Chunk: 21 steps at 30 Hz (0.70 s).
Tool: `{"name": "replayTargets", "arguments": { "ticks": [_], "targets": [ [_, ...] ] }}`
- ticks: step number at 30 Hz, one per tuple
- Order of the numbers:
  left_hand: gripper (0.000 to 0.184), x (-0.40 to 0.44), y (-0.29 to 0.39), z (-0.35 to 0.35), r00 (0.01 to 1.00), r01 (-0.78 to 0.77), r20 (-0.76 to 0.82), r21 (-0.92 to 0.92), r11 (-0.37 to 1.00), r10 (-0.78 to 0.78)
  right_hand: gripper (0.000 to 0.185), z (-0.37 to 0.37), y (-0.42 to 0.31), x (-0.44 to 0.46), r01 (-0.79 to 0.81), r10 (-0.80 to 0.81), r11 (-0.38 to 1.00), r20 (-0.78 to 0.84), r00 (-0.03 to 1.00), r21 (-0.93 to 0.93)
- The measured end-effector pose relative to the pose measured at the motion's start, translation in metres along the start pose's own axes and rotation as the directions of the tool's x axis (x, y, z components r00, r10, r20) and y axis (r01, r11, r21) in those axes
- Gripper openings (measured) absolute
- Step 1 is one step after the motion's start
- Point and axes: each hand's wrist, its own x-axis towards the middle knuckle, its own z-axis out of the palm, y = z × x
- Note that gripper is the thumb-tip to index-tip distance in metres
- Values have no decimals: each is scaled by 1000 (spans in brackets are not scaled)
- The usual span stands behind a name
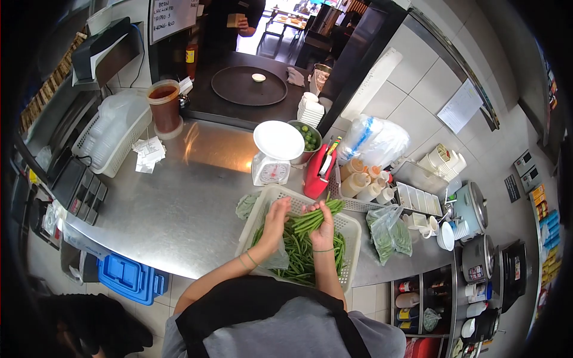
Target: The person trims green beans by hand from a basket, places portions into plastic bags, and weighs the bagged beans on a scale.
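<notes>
My right hand [323, 231] is wrapped around a bunch of green beans [309, 221], held above a white perforated basket [353, 232]. Close by on the left is my left hand [276, 221], its fingers curled together near the ends of the bunch; whether anything sits between them is hidden. More loose green beans [302, 258] fill the basket below both hands. A clear plastic bag [278, 259] lies among them, under my left wrist.
Behind the basket stand a white kitchen scale [271, 170] and a red tape dispenser [319, 173]. Bagged greens [388, 234] lie to the right, near sauce bottles [357, 184]. A round tray [230, 89] rests at the pass window, where another person's hand [245, 25] holds a box.
</notes>
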Motion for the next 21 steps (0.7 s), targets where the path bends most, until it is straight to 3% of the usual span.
{"name": "replayTargets", "arguments": {
  "ticks": [2,3,6,11,14,15,18,21],
  "targets": [
    [47,6,-8,-4,951,297,-5,-259,919,-308,11,4,3,0,112,-113,991,-7,994,-70],
    [53,7,-7,-2,933,349,16,-292,890,-361,12,9,6,-2,156,-156,982,0,988,-104],
    [48,4,-8,12,926,350,43,-468,812,-374,15,27,17,-8,194,-197,966,3,980,-172],
    [45,7,-9,7,929,369,159,-483,794,-335,10,24,15,-9,126,-130,986,-27,991,-108],
    [47,-2,25,-7,963,264,107,-169,950,-249,12,18,-4,-7,125,-125,992,-68,990,-14],
    [48,-1,29,-17,967,242,125,-191,951,-221,12,13,-10,-6,132,-131,991,-72,989,6],
    [50,-1,36,-23,979,189,-20,-294,937,-204,15,8,-11,-9,182,-179,983,-102,979,23],
    [52,-6,6,-7,942,274,-93,-344,898,-322,16,21,15,-14,241,-249,968,-183,951,-63]
  ]
}}
